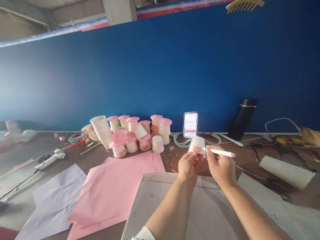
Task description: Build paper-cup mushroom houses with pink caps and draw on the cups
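My left hand (187,167) holds a small white paper cup (196,144) with a pink band, tilted on its side above the table. My right hand (221,165) grips a white marker with a pink end (220,152), and its tip rests against the cup's pink band. Both hands are raised over a white board (162,205) lying in front of me.
Pink paper (113,191) and lavender paper (55,204) lie at the left. A cluster of pink-lidded cups (138,133) and a cup stack (102,130) stand behind. A black flask (242,118), cables, scissors (266,181), a lying cup stack (286,171) and a blue wall surround them.
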Demonstrator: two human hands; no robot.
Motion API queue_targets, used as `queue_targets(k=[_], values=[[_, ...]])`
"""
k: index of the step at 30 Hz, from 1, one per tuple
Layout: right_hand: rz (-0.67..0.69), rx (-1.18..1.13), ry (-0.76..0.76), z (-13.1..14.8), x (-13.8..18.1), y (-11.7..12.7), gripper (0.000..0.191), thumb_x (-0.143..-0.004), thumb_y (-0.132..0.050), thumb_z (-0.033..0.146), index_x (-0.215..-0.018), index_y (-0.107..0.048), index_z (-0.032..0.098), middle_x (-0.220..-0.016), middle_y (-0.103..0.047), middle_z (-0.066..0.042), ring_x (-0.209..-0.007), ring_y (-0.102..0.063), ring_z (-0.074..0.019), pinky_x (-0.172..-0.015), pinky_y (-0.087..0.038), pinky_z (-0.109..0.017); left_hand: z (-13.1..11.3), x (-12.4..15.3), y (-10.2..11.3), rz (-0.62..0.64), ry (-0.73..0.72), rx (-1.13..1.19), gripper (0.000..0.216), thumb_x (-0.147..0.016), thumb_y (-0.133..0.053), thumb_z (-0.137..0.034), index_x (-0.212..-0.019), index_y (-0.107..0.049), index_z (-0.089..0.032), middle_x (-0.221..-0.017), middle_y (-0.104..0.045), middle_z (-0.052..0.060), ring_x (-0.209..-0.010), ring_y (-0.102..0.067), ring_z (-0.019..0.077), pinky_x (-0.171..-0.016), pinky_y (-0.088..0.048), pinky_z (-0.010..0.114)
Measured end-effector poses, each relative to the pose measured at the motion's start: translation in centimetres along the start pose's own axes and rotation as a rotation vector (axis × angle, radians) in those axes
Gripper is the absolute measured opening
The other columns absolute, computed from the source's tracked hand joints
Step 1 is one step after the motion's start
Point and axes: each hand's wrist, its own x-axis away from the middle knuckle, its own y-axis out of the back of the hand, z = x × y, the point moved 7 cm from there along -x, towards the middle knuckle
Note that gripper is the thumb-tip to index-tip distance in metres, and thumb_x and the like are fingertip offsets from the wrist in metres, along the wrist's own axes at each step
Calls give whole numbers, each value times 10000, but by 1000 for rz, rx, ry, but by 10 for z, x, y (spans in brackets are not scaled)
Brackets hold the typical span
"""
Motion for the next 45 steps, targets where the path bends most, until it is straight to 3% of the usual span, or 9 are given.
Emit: queue_targets(k=[8,26,31,45], values=[[46,-57,-32,-4,2,-2,497,-909,-520,639,-917,-719,183,-706,-729,-102,-608,-692,-241,-598,-526,-318,-1,1,1,1,-12,2,145,-821,-745,-105,-713,-648,-107,-761,-685,65,-710,-675,108,-786,-586,229],[62,-46,-43,-1,5,1,426,-868,-549,587,-828,-715,196,-625,-687,-70,-557,-646,-227,-582,-500,-307,2,-3,5,-20,-5,27,100,-863,-693,-88,-774,-649,-97,-789,-686,79,-735,-682,120,-801,-585,246],[62,-41,-11,2,5,0,437,-898,-522,578,-867,-721,190,-674,-709,-85,-591,-668,-226,-586,-498,-300,1,-2,3,-18,-4,28,156,-906,-622,-71,-754,-648,-92,-769,-676,73,-718,-674,107,-797,-577,242],[59,-50,-94,-7,1,-2,487,-852,-529,635,-899,-716,187,-733,-740,-107,-645,-710,-257,-608,-513,-328,1,0,1,18,0,-5,144,-837,-736,-116,-726,-648,-89,-839,-707,105,-800,-700,145,-900,-564,299]])
